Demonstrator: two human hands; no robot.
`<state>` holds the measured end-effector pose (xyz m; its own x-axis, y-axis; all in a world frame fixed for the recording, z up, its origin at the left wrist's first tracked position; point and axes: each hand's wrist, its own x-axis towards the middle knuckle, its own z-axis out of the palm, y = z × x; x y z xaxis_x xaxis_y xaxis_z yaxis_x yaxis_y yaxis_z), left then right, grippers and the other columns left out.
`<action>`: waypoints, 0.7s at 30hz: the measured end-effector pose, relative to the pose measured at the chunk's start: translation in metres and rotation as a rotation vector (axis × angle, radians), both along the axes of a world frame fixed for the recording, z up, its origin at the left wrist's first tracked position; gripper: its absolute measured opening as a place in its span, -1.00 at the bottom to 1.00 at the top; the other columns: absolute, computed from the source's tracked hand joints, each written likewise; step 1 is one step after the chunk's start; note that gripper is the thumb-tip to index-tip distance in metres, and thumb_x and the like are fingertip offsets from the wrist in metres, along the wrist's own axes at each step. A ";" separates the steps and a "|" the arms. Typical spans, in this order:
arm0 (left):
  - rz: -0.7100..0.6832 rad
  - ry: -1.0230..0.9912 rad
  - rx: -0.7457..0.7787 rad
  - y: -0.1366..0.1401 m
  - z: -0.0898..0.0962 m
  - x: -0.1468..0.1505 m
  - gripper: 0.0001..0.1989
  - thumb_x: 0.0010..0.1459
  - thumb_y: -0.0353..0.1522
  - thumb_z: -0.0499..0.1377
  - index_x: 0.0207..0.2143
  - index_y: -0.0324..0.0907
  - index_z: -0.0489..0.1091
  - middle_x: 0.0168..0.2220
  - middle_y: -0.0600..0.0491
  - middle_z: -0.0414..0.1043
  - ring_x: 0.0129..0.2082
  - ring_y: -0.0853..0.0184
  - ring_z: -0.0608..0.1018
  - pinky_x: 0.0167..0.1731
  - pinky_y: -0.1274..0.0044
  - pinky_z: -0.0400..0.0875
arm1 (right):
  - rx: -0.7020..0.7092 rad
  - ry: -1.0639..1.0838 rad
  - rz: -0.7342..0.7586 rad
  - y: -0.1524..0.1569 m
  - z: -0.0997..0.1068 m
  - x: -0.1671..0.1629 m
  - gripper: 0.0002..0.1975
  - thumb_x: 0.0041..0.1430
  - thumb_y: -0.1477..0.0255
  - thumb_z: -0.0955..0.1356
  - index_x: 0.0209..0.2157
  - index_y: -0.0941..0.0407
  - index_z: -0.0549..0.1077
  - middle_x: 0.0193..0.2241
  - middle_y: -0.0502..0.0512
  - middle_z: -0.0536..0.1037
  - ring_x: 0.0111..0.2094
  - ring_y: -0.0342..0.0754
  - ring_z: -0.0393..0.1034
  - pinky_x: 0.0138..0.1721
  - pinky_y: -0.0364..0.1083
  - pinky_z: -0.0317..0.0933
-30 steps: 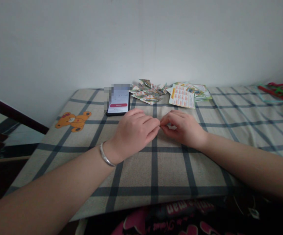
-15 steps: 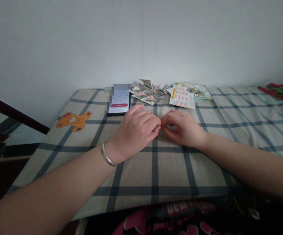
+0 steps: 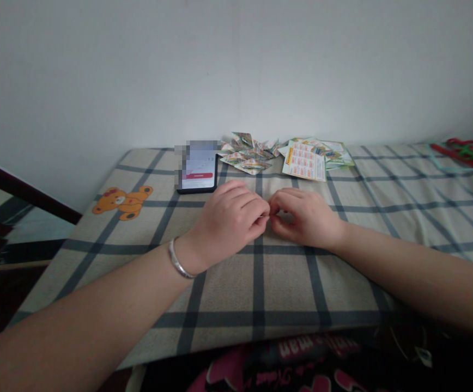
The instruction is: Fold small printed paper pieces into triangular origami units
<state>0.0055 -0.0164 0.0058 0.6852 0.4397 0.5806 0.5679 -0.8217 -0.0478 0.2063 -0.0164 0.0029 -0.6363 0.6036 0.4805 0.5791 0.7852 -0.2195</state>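
Observation:
My left hand (image 3: 234,219), with a silver bangle (image 3: 178,260) at its wrist, is closed with thumb and forefinger pinched together. Its fingertips meet those of my right hand (image 3: 304,218), whose fingers are also curled into a pinch. What the two pinches hold, if anything, is hidden by the fingers. Both hands rest low over the checked tablecloth (image 3: 228,299). Just beyond them lie several folded printed paper pieces (image 3: 250,158). To the right of these is a small stack of printed paper sheets (image 3: 305,161).
A phone (image 3: 198,169) with a lit screen lies beyond my left hand. An orange bear picture (image 3: 124,202) is at the left of the table. Red and green ribbon-like strips (image 3: 469,155) lie at the far right. A pale wall (image 3: 236,71) stands behind the table.
Both hands have shifted very slightly toward me, fingertips still together. The left hand's raised finger has come down and curled in. The papers and phone lie as before.

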 end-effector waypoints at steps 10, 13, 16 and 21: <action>0.014 -0.009 0.016 0.001 0.002 -0.001 -0.86 0.19 -0.44 0.09 -0.43 -0.18 0.37 -0.43 0.13 0.47 -0.35 0.36 0.49 0.02 0.36 0.32 | 0.010 0.016 -0.040 0.003 -0.001 0.004 -0.96 0.03 0.51 0.28 -0.41 0.12 0.35 -0.48 0.02 0.46 -0.46 -0.14 0.31 -0.45 -0.15 0.08; 0.017 -0.016 0.020 0.002 0.002 -0.002 -0.87 0.19 -0.44 0.09 -0.43 -0.18 0.37 -0.43 0.12 0.47 -0.34 0.35 0.49 0.02 0.36 0.32 | 0.010 0.021 -0.059 0.006 -0.004 0.007 -0.96 0.01 0.52 0.28 -0.42 0.12 0.33 -0.50 0.00 0.44 -0.47 -0.15 0.29 -0.46 -0.16 0.07; 0.022 -0.036 0.018 0.002 0.002 -0.003 -0.87 0.20 -0.44 0.09 -0.43 -0.18 0.36 -0.42 0.11 0.47 -0.34 0.35 0.49 0.00 0.37 0.33 | -0.026 0.073 -0.095 0.007 -0.005 0.009 -0.96 0.01 0.52 0.29 -0.41 0.12 0.33 -0.50 -0.01 0.43 -0.49 -0.16 0.29 -0.45 -0.16 0.10; 0.019 -0.029 0.009 0.003 0.000 -0.002 -0.87 0.22 -0.42 0.09 -0.40 -0.18 0.37 -0.40 0.12 0.48 -0.32 0.34 0.49 0.02 0.36 0.32 | -0.041 0.063 0.034 0.003 -0.001 0.007 -0.91 0.07 0.50 0.29 -0.32 0.15 0.36 -0.44 0.04 0.46 -0.42 -0.13 0.34 -0.39 -0.15 0.17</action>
